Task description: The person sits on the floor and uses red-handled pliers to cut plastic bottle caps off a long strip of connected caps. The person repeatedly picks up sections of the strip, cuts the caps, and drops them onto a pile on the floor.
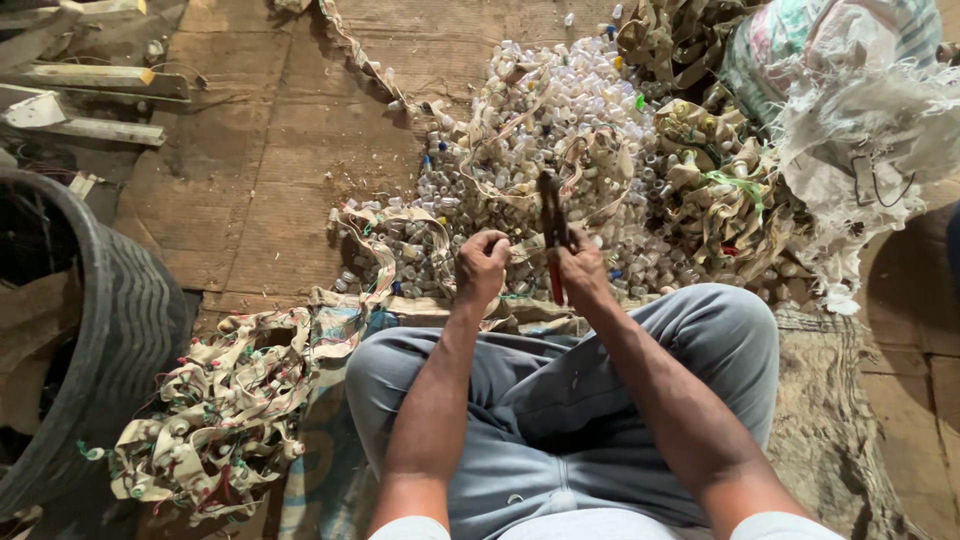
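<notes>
I sit cross-legged in grey trousers on a brown cardboard floor [300, 130]. My right hand [583, 268] grips a pair of red-handled pliers [552, 232], jaws pointing up and away from me. My left hand [481, 266] is closed into a fist beside the pliers, pinching a beige strip [520, 250] that leads into the pile; what lies inside the fist is hidden. In front of both hands spreads a large heap of small whitish plastic caps [560, 130] mixed with beige strips.
A tangle of beige strips with caps and thin wires [215, 415] lies at my left knee. A dark rubber tyre [110, 330] stands far left. A torn white woven sack [860, 110] and more crumpled strips [720, 190] sit at the right. Wooden laths [90, 80] lie top left.
</notes>
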